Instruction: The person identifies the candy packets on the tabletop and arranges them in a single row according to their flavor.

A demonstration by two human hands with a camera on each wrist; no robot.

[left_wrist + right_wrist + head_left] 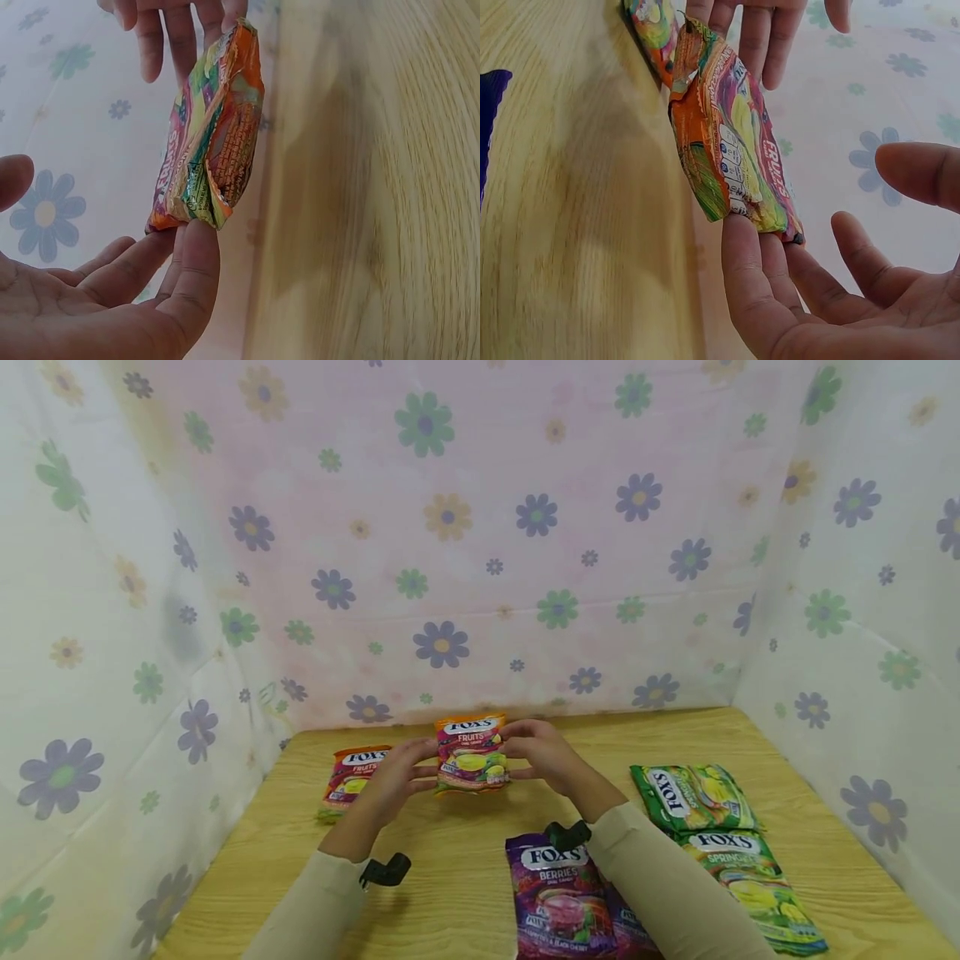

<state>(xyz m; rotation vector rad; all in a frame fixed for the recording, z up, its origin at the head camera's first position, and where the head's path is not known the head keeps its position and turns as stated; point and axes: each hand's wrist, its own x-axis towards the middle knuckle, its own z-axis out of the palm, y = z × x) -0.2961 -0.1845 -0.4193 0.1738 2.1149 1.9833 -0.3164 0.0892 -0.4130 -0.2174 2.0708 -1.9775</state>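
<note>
A bag of Fox's Fruits candy (472,758) is held up between my two hands above the far part of the table. My left hand (397,781) touches its left edge with nearly straight fingertips. On the opposite edge, the fingertips of my right hand (553,758) press in the same way. Both thumbs stand away from the bag in the wrist views. In the left wrist view the bag's (202,142) crimped end meets the left fingertips. A second Fox's Fruits bag (352,772) lies at the far left, partly behind my left hand.
Purple Fox's Berries bags (558,902) lie at the front, one partly hidden under my right sleeve. Two green Fox's bags, an upper one (697,797) and a Spring Tea one (761,889), lie at the right. Flowered cloth (480,568) walls the wooden table (442,877).
</note>
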